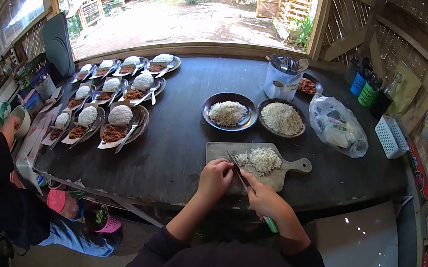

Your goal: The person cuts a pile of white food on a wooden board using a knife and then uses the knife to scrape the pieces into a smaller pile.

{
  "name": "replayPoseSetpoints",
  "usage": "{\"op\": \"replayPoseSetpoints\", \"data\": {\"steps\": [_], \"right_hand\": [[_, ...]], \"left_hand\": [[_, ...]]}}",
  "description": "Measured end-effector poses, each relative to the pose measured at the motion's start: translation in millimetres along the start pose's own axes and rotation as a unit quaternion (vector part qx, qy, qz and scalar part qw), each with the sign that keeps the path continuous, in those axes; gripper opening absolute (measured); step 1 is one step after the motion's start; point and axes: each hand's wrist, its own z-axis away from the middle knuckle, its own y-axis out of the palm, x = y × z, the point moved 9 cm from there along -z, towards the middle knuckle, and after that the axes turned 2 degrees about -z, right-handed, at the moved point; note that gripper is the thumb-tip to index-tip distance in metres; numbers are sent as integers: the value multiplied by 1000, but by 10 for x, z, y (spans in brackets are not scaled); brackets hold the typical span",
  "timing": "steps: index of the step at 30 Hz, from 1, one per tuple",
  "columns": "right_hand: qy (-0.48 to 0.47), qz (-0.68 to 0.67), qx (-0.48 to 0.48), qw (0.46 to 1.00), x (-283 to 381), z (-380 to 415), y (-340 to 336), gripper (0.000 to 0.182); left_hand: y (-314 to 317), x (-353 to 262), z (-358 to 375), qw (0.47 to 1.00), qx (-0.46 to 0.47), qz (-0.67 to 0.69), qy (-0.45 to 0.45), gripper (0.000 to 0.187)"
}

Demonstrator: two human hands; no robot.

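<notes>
A dark table (183, 145) spans the middle of the frame, with plates of rice (143, 124) at centre left. The board (217, 149) lies lower centre. Over it, the right hand (268, 200) has its fingers wrapped around the knife (236, 167); the left hand (215, 177), beside the blade, has its fingers curled together, and I cannot tell what they pinch. Pale shreds (261, 160) lie heaped on the board, just right of centre.

White rice mounds (120, 115): ten. Dark plates (250, 121) of pale shreds (227, 113): two. Cutting board (216, 151): one. Knife (238, 171): one. Cutlery tub (281, 86): one. Plastic bag (338, 127): one. Green holder (367, 95): one. Blue holder (357, 85): one.
</notes>
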Motion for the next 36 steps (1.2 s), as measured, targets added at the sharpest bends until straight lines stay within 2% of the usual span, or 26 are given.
{"op": "replayPoseSetpoints", "data": {"steps": [8, 15, 21, 26, 33, 36], "right_hand": [[-20, -29, -42, 998, -62, -29, -2, 54], [-16, -30, -19, 999, -23, 83, 24, 53], [-21, -18, -16, 999, 17, 75, -2, 53], [-19, 52, -17, 998, 56, 36, -39, 53], [-13, 43, -19, 999, -25, -28, -22, 53], [-22, 0, -16, 1000, -11, -25, -42, 52]], "left_hand": [[-37, -44, 3, 1000, -1, -5, -5, 12], [9, 5, 7, 999, 29, 9, -41, 11], [9, 13, 7, 999, 24, 6, -39, 12], [-32, -47, 5, 1000, -2, -15, -2, 12], [-6, -33, 22, 999, 22, -8, -27, 12], [-51, -74, -2, 1000, 5, -18, -16, 12]]}}
